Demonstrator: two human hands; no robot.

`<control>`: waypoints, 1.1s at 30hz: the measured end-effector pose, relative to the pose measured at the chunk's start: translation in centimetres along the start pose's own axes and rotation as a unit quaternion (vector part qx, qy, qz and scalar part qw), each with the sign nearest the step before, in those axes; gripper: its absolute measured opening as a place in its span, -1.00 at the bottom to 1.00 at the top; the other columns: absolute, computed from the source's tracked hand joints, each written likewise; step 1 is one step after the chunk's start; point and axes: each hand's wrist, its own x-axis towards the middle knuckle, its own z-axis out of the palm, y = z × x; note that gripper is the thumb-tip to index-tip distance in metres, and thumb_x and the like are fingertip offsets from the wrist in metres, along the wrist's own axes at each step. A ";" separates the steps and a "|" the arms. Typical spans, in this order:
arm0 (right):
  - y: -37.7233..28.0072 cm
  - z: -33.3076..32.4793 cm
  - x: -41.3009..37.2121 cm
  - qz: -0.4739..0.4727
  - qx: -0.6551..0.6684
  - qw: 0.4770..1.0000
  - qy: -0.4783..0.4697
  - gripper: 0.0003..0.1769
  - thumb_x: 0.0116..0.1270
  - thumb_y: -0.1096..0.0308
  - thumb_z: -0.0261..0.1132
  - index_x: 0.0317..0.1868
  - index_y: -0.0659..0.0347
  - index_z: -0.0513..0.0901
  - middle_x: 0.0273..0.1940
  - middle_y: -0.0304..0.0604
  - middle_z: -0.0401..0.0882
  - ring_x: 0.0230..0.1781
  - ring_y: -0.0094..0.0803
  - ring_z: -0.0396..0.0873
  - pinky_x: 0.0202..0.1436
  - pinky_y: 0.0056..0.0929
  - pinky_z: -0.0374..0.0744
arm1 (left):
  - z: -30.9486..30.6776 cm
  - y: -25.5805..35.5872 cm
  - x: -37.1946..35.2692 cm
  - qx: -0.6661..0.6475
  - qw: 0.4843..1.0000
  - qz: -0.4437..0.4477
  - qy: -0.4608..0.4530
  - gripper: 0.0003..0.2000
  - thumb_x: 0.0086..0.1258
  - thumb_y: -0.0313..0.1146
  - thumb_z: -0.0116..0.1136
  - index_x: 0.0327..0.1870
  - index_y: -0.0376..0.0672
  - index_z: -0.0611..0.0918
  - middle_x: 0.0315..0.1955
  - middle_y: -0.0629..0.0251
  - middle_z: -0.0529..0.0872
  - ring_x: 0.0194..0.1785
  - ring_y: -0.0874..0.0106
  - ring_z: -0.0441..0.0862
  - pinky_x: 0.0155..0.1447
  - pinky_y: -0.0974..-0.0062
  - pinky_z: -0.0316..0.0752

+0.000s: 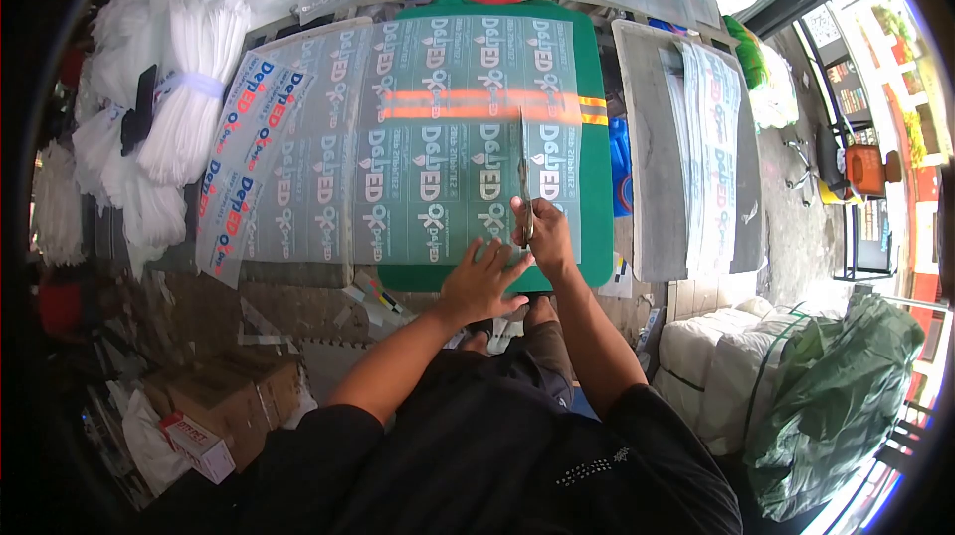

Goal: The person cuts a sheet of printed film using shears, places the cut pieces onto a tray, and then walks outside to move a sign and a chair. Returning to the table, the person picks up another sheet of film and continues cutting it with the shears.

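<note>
A translucent printed plastic sheet (403,157) with white lettering lies over a green board (598,197). My right hand (547,234) is closed around a pair of scissors (524,177) near the sheet's right part. The blades point away from me, along a line between printed columns. My left hand (479,281) rests with fingers spread on the sheet's near edge, just left of the scissors. Two orange stripes (448,104) show through the sheet, and their ends stick out at the board's right side.
Red-and-blue printed strips (249,152) lie on the left, beside bundled white material (194,68). A stack of printed sheets (708,157) sits on the grey panel (652,157) at right. White sacks (711,356), a green sack (836,406) and a cardboard box (224,401) stand nearer.
</note>
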 end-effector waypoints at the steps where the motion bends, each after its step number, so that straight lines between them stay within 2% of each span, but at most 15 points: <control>1: -0.2 0.0 0.5 -0.004 -0.004 1.000 -0.001 -0.37 0.28 -0.15 0.35 -0.31 0.41 0.59 -0.63 -0.18 0.55 -0.63 -0.52 0.52 -0.53 -0.51 0.49 | 0.1 0.0 0.0 -0.003 1.000 -0.001 -0.006 -0.34 0.19 0.18 0.22 0.27 0.02 0.48 0.08 0.04 0.51 0.23 0.05 0.43 0.31 -0.08 0.27; 5: -1.2 0.2 3.4 -0.026 0.015 1.000 -0.001 -0.40 0.31 -0.12 0.33 -0.33 0.40 0.58 -0.63 -0.18 0.54 -0.61 -0.52 0.50 -0.51 -0.50 0.45 | 0.4 -0.1 -0.2 -0.011 0.999 -0.009 -0.034 -0.25 0.22 0.17 0.21 0.42 0.04 0.35 0.10 0.06 0.49 0.25 0.07 0.42 0.33 -0.08 0.26; 9: -3.2 0.7 6.3 -0.025 0.056 0.998 -0.009 -0.46 0.33 -0.07 0.36 -0.36 0.34 0.52 -0.60 -0.24 0.45 -0.62 -0.53 0.42 -0.53 -0.54 0.38 | 0.4 -0.2 -0.1 -0.015 0.999 -0.007 -0.029 -0.25 0.23 0.18 0.20 0.43 0.04 0.34 0.10 0.05 0.47 0.25 0.06 0.42 0.32 -0.08 0.27; 14: -4.1 0.8 9.1 -0.019 0.076 0.997 -0.009 -0.46 0.32 -0.08 0.36 -0.37 0.33 0.52 -0.60 -0.26 0.44 -0.63 -0.54 0.41 -0.53 -0.55 0.38 | 0.5 -0.4 -0.1 -0.007 1.000 -0.002 -0.002 -0.25 0.22 0.19 0.20 0.42 0.04 0.36 0.09 0.09 0.45 0.24 0.08 0.40 0.33 -0.05 0.26; 22: -4.9 0.5 10.5 -0.010 0.067 0.998 -0.017 -0.45 0.32 -0.10 0.35 -0.39 0.31 0.52 -0.60 -0.26 0.45 -0.63 -0.53 0.41 -0.51 -0.56 0.39 | 0.8 -0.4 -0.1 -0.009 1.000 -0.011 -0.027 -0.27 0.25 0.22 0.15 0.40 0.03 0.39 0.09 0.11 0.44 0.26 0.11 0.36 0.35 -0.05 0.23; 24: -5.1 0.4 11.2 -0.032 0.050 0.998 -0.021 -0.44 0.33 -0.12 0.34 -0.40 0.30 0.52 -0.61 -0.25 0.45 -0.63 -0.54 0.41 -0.52 -0.55 0.38 | 0.9 -0.4 -0.2 -0.010 0.999 -0.011 -0.030 -0.27 0.25 0.23 0.15 0.40 0.02 0.39 0.10 0.11 0.43 0.26 0.11 0.36 0.35 -0.05 0.23; 30: -6.4 0.7 12.5 -0.027 0.086 0.996 -0.023 -0.44 0.33 -0.12 0.34 -0.40 0.30 0.52 -0.61 -0.24 0.44 -0.64 -0.54 0.41 -0.52 -0.53 0.38 | 1.0 -0.5 -0.1 -0.005 1.000 -0.012 -0.028 -0.25 0.24 0.23 0.16 0.41 0.03 0.38 0.09 0.12 0.45 0.25 0.12 0.37 0.32 -0.04 0.26; 33: -6.1 0.7 13.6 -0.024 0.070 0.997 -0.021 -0.45 0.32 -0.12 0.34 -0.40 0.30 0.52 -0.61 -0.25 0.44 -0.64 -0.54 0.40 -0.53 -0.53 0.36 | 1.1 -0.4 -0.1 -0.005 1.000 -0.011 -0.012 -0.27 0.20 0.23 0.20 0.38 0.08 0.44 0.06 0.10 0.50 0.21 0.10 0.41 0.29 -0.05 0.32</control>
